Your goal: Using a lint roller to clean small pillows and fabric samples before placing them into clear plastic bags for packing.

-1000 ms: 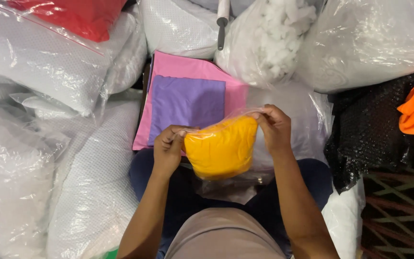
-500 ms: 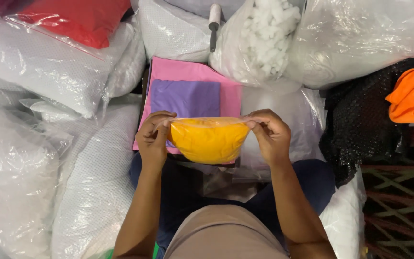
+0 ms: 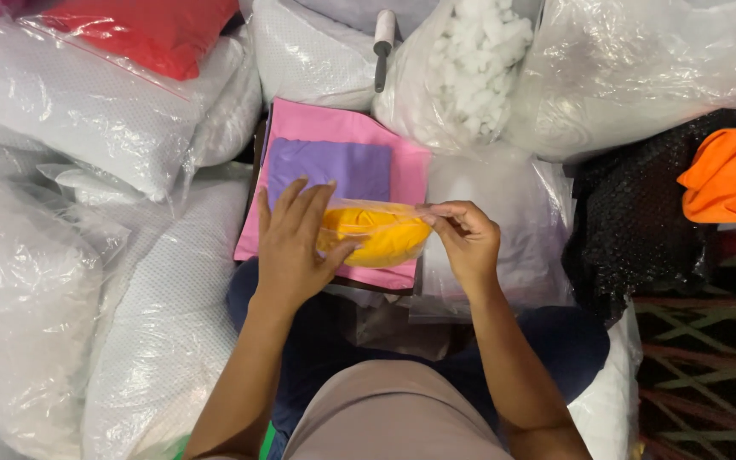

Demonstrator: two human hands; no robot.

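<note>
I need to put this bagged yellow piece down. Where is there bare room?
Little: the far strip of the pink cloth past the purple cloth, and the clear bag beside the right hand. Bagged pillows crowd everywhere else.

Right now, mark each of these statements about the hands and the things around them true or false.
1. The left hand lies flat on the yellow bag. True.
2. The right hand hangs apart from the bag. False: it pinches the bag's right edge.
3. A purple cloth lies on the pink cloth. True.
4. The orange cloth lies beside the left hand. False: it lies far right, on black fabric.
</note>
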